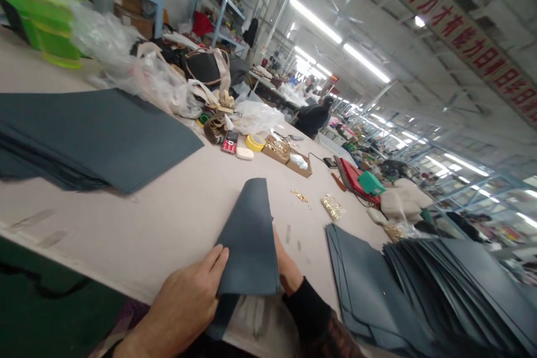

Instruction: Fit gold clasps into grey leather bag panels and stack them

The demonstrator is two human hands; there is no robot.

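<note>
Between my two hands, at the near edge of the table, is a dark blue-grey leather-like panel [249, 235], bent over on itself. My left hand [191, 291] grips its left side, with fingertips pressed on the front face. On the right side, my right hand [286, 260] holds the panel's edge; its fingers are partly hidden behind the sheet. A stack of similar flat panels [96, 134] lies to the left. More panels [444, 285] are fanned out at the right, with a few separate ones [364, 279] nearer my right hand.
Small gold-coloured metal pieces [299, 196] and a clear bag of them [333, 207] lie beyond my hands. Farther back are small cardboard trays [277, 148], yellow tape [254, 142], a red calculator [229, 143] and plastic bags [159, 84]. A green container [50, 28] stands far left.
</note>
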